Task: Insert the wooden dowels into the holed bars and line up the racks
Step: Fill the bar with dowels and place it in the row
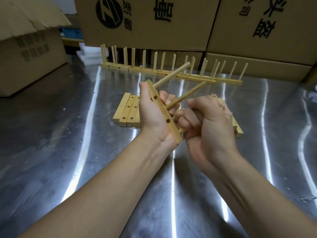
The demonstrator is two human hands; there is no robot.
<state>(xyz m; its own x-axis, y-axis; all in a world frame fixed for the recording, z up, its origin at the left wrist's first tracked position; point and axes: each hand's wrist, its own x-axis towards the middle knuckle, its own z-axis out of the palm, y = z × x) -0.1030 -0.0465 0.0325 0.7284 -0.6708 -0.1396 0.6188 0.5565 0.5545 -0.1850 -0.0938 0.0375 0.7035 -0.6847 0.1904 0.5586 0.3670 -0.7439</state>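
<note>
My left hand grips a holed wooden bar tilted on edge above the table. Two dowels stick out of the bar to the upper right: one near its far end and one at its middle. My right hand is curled round a third dowel, whose end sits at the bar's near hole; most of that dowel is hidden in the fist. A stack of loose holed bars lies flat behind my hands. Several finished racks with upright dowels stand in a row farther back.
The work surface is a shiny metal table. Large cardboard boxes wall off the back, and another box stands at the left. More wooden pieces lie behind my right hand.
</note>
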